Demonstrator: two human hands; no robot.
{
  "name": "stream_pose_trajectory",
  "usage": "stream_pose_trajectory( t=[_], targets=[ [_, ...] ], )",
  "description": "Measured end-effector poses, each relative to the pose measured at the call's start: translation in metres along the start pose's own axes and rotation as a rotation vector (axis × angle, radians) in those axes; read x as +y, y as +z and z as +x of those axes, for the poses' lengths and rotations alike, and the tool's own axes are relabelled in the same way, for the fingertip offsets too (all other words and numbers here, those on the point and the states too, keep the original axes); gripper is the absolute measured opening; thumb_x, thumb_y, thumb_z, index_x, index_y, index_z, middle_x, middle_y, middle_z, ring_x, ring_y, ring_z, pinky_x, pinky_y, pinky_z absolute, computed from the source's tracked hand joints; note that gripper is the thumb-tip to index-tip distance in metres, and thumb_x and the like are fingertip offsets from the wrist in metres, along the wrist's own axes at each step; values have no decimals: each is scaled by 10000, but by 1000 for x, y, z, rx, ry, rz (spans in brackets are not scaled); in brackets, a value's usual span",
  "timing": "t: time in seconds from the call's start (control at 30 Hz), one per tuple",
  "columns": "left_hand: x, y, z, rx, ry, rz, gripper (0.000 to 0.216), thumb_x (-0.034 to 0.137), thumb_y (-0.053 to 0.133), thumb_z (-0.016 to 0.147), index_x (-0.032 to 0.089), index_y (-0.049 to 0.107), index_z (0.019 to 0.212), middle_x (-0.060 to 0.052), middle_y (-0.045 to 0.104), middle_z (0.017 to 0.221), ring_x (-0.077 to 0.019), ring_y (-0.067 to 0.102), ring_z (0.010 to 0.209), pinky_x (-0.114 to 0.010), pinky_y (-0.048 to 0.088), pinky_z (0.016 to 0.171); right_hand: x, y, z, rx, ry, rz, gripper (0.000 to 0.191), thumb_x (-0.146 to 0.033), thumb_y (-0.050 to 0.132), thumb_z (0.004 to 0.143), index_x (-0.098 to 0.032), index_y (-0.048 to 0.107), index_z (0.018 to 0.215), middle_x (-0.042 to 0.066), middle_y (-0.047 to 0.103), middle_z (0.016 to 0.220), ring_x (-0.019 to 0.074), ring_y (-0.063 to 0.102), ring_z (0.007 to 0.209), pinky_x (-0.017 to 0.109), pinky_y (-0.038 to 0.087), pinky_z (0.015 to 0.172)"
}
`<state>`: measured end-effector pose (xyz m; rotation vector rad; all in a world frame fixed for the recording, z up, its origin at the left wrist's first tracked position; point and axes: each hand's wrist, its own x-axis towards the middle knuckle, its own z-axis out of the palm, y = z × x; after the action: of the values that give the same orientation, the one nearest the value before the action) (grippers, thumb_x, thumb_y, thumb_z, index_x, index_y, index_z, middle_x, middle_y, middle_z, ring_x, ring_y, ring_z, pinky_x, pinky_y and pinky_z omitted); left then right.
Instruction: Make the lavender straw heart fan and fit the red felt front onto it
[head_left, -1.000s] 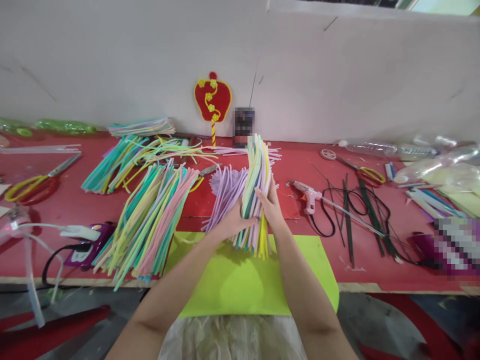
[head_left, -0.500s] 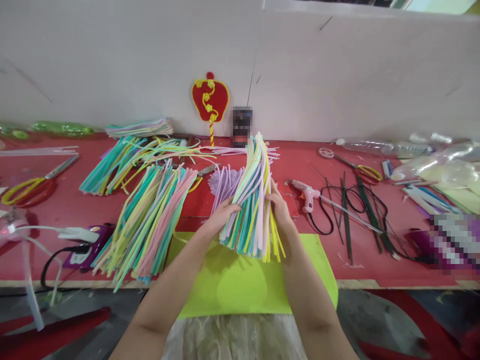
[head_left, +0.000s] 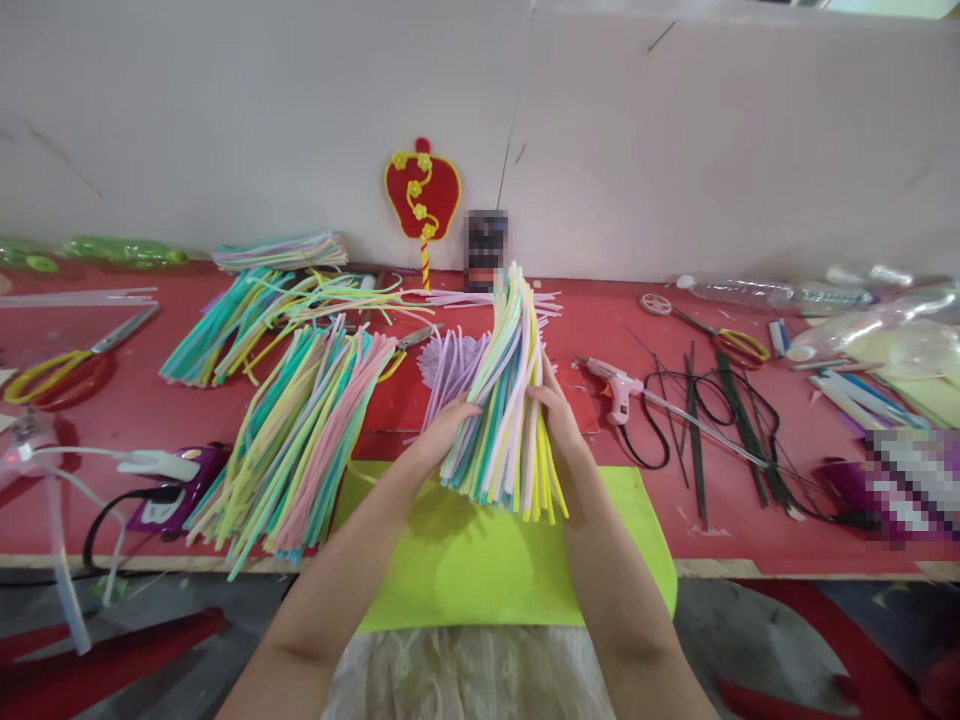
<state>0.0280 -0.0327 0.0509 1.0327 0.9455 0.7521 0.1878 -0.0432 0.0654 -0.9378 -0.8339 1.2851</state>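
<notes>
Between my two hands stands a thick bundle of pastel pipe cleaners (head_left: 499,440), in mint, teal, pink and yellow. My left hand (head_left: 450,425) is closed round its left side, and my right hand (head_left: 555,405) round its right side. The bundle tilts, its far tips drawn together and its near ends fanned out over a lime-green mat (head_left: 465,580). Just beyond my left hand are lilac pipe cleaners (head_left: 450,365). A larger loose pile of pipe cleaners (head_left: 300,440) lies to the left. The far fingers of both hands are hidden behind the bundle.
A red table (head_left: 675,540) carries scissors (head_left: 79,365) at the left, a pink glue gun (head_left: 619,388) and dark wires (head_left: 739,430) at the right. More scissors (head_left: 739,345) and plastic bottles (head_left: 742,291) lie farther back. A red fan-shaped ornament (head_left: 422,195) stands near the wall.
The yellow pipe cleaners at the bundle's right edge sit closer together. Both hands keep nearly the same grip, and the view has shifted slightly.
</notes>
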Motion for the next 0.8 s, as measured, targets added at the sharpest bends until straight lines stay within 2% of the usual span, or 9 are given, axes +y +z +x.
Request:
stream_pose_trajectory(
  t=[0.17,0.37,0.57,0.67,0.73,0.8],
  targets=[
    [2,4,-1,-41,9,-86,374,385,560,784,156,627,1072,-66,714,914,-248,648,933,-343,494,828,5,0,2,10,-31,-53,726,-282,630,640,-345,424,1333,-49,516,1362,236,481,1263,406,433,1040],
    [8,11,-5,-133,133,79,450,445,685,721,193,636,1090,-59,689,1073,-268,573,1113,-348,436,959,15,-6,11,-23,-193,-243,830,-336,719,655,-329,342,1395,-33,349,1487,190,319,1377,354,224,1165],
    [-2,9,-2,-132,88,-86,590,657,468,801,186,628,1118,-88,687,1081,-291,558,1142,-414,422,995,20,-11,12,-27,-240,-359,857,-344,727,673,-315,302,1417,-12,283,1519,178,256,1405,344,174,1177],
    [-1,9,-2,-150,100,-20,547,565,589,765,203,594,1176,-81,649,1172,-287,537,1169,-397,415,1005,21,-9,11,-42,-264,-395,853,-304,727,662,-303,320,1412,-8,287,1517,181,242,1410,352,144,1183],
    [1,10,-3,-162,96,102,589,406,710,686,220,556,1224,-68,613,1234,-284,531,1172,-395,421,1001,22,-7,10,-48,-274,-396,833,-266,722,650,-303,352,1396,-18,290,1515,188,224,1416,364,136,1186],
    [3,10,-4,-155,91,195,620,260,723,637,223,546,1230,-57,604,1245,-280,535,1163,-395,427,996,20,-7,9,-43,-253,-365,812,-239,718,641,-310,384,1377,-28,311,1506,195,236,1412,370,157,1183]
  ],
)
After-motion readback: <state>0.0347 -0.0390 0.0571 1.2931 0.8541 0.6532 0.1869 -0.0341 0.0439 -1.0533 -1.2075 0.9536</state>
